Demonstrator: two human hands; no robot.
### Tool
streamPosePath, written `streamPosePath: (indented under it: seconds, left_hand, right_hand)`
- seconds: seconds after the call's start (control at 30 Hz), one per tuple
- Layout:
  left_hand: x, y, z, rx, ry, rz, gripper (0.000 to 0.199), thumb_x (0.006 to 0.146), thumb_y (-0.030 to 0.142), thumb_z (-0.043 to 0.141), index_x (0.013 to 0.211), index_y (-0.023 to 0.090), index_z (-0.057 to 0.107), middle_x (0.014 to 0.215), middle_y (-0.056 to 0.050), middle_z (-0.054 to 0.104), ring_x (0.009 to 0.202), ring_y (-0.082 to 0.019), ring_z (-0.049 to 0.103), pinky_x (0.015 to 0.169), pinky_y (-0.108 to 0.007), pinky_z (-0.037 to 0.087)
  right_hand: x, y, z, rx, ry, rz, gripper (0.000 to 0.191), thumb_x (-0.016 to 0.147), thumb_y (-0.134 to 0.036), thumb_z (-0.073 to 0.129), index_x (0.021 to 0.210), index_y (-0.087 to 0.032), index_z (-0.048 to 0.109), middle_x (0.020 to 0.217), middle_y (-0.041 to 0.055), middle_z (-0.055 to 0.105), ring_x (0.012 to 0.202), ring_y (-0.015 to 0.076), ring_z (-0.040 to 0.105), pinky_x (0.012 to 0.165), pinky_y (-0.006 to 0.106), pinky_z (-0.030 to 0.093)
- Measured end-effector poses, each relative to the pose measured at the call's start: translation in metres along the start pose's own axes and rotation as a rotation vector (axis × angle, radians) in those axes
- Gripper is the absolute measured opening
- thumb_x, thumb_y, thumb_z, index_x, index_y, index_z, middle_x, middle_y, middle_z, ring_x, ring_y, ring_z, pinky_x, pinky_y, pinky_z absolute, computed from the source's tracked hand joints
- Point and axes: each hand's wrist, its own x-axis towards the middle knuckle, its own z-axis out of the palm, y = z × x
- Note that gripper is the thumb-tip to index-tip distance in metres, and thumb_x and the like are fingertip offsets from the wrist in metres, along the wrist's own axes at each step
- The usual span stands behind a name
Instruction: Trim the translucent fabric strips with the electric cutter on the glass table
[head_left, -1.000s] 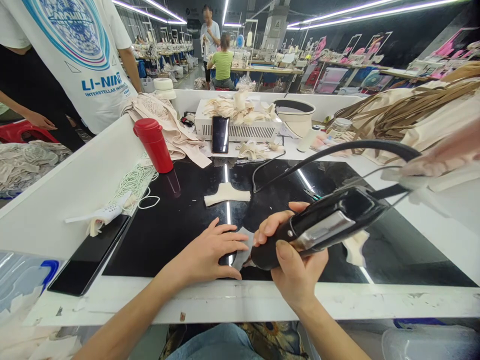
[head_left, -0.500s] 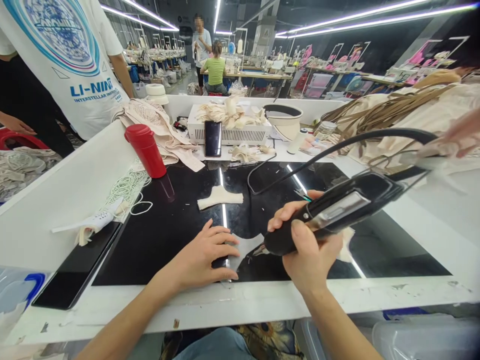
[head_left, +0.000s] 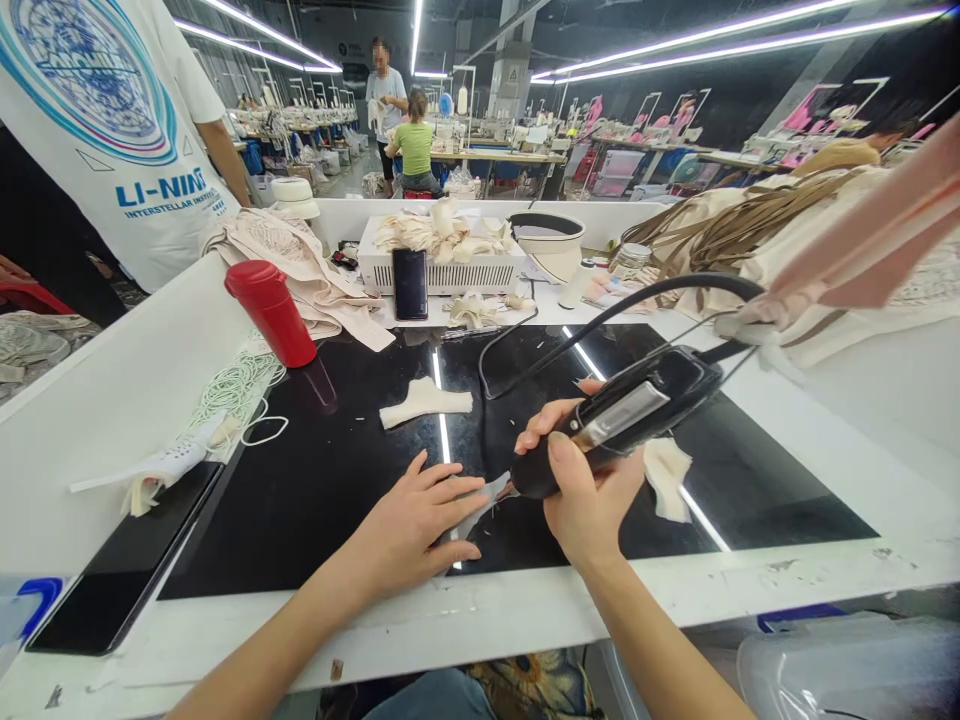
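Note:
My right hand (head_left: 589,500) is wrapped round a thick black corded hand tool (head_left: 626,408) with a silver plate on its side. The tool slants down to the left, and its narrow metal tip meets the edge of a translucent, curved flat piece (head_left: 489,494). Fingers spread, my left hand (head_left: 420,520) lies flat over the left part of that piece and hides much of it. Under both hands is a glossy black board (head_left: 322,510). A cream fabric piece (head_left: 426,400) lies beyond my left hand, and another cream piece (head_left: 667,478) rests right of my right hand.
A red lidded cup (head_left: 271,312), pale green cord (head_left: 232,390) and a dark slab (head_left: 112,575) are at left. Behind stand a phone (head_left: 410,284) and a vented white box (head_left: 450,275). Pink cloth (head_left: 862,250) hangs by the tool's cable. A person (head_left: 112,130) stands at left.
The tool's tip has moved up along the translucent piece's edge, and the tool's rear end has swung left. My left hand still lies flat. The whole view has shifted slightly.

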Motion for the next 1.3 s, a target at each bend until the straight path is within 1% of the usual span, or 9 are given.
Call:
streamPosePath:
  seconds: [0.1, 0.2, 0.37, 0.5, 0.63, 0.97, 1.1, 1.17, 1.3]
  left_hand:
    - [0.0, 0.0, 0.0, 0.002, -0.001, 0.001, 0.053, 0.094, 0.043, 0.067, 0.145, 0.033, 0.052, 0.15, -0.003, 0.055, 0.144, -0.031, 0.042, 0.122, -0.066, 0.017]
    - [0.0, 0.001, 0.0, 0.007, -0.011, -0.003, 0.052, 0.095, 0.043, 0.065, 0.145, 0.033, 0.051, 0.151, -0.003, 0.054, 0.144, -0.031, 0.042, 0.121, -0.067, 0.018]
    - [0.0, 0.001, 0.0, 0.005, -0.01, -0.001, 0.05, 0.096, 0.045, 0.063, 0.144, 0.032, 0.053, 0.151, -0.004, 0.054, 0.144, -0.032, 0.042, 0.121, -0.066, 0.018]
    - [0.0, 0.0, 0.001, 0.006, 0.004, 0.004, 0.051, 0.096, 0.044, 0.064, 0.144, 0.032, 0.053, 0.15, -0.004, 0.055, 0.143, -0.032, 0.043, 0.121, -0.066, 0.019]
    - [-0.001, -0.002, 0.002, 0.006, 0.029, 0.02, 0.051, 0.096, 0.044, 0.064, 0.144, 0.033, 0.053, 0.149, -0.004, 0.056, 0.143, -0.031, 0.044, 0.121, -0.064, 0.019]
    - [-0.003, -0.001, 0.0, -0.002, 0.03, -0.004, 0.05, 0.097, 0.044, 0.063, 0.144, 0.03, 0.053, 0.149, -0.005, 0.056, 0.144, -0.03, 0.043, 0.122, -0.063, 0.021]
    - [-0.003, -0.001, 0.001, -0.012, 0.057, 0.0, 0.048, 0.099, 0.043, 0.06, 0.145, 0.031, 0.052, 0.149, -0.006, 0.056, 0.144, -0.029, 0.043, 0.123, -0.061, 0.021]
    - [-0.003, -0.003, 0.004, -0.01, 0.087, -0.031, 0.044, 0.102, 0.039, 0.055, 0.144, 0.029, 0.052, 0.15, -0.006, 0.055, 0.144, -0.027, 0.044, 0.123, -0.059, 0.022]
    - [-0.001, -0.008, 0.01, 0.045, 0.254, -0.162, 0.034, 0.104, 0.031, 0.05, 0.136, 0.023, 0.057, 0.148, -0.008, 0.056, 0.14, -0.026, 0.048, 0.123, -0.057, 0.028]
  right_hand:
    - [0.0, 0.0, 0.0, -0.027, 0.007, -0.005, 0.038, 0.089, -0.022, 0.069, 0.122, -0.029, 0.051, 0.083, -0.0041, 0.064, 0.063, 0.0128, 0.062, 0.062, 0.031, 0.054]
    - [0.003, -0.001, -0.002, -0.047, 0.019, 0.0, 0.038, 0.088, -0.024, 0.07, 0.121, -0.028, 0.051, 0.082, -0.0042, 0.064, 0.063, 0.0131, 0.062, 0.062, 0.032, 0.054]
    - [0.011, -0.001, -0.01, -0.048, 0.092, -0.028, 0.041, 0.086, -0.022, 0.072, 0.122, -0.029, 0.052, 0.083, -0.0052, 0.064, 0.064, 0.0129, 0.061, 0.065, 0.032, 0.053]
    - [0.013, 0.003, -0.013, -0.045, 0.087, -0.042, 0.043, 0.085, -0.021, 0.071, 0.123, -0.03, 0.053, 0.083, -0.0053, 0.065, 0.065, 0.0131, 0.061, 0.064, 0.033, 0.052]
    - [0.012, 0.003, -0.012, -0.075, 0.091, -0.024, 0.041, 0.086, -0.022, 0.07, 0.122, -0.03, 0.052, 0.083, -0.0053, 0.065, 0.063, 0.0131, 0.061, 0.064, 0.033, 0.053]
    - [0.013, 0.0, -0.01, -0.057, 0.104, -0.029, 0.042, 0.086, -0.023, 0.071, 0.122, -0.029, 0.052, 0.082, -0.0052, 0.064, 0.063, 0.0126, 0.061, 0.064, 0.033, 0.054]
    - [0.011, 0.004, -0.009, -0.074, 0.095, -0.021, 0.041, 0.085, -0.025, 0.071, 0.121, -0.029, 0.052, 0.083, -0.0049, 0.065, 0.063, 0.0128, 0.061, 0.065, 0.033, 0.054]
    - [0.011, 0.005, -0.008, -0.073, 0.09, -0.023, 0.04, 0.085, -0.024, 0.071, 0.119, -0.029, 0.052, 0.083, -0.0051, 0.065, 0.063, 0.0128, 0.061, 0.064, 0.033, 0.054]
    - [0.012, 0.005, -0.007, -0.082, 0.09, -0.021, 0.038, 0.085, -0.024, 0.071, 0.118, -0.027, 0.052, 0.082, -0.005, 0.065, 0.063, 0.0128, 0.061, 0.063, 0.032, 0.054]
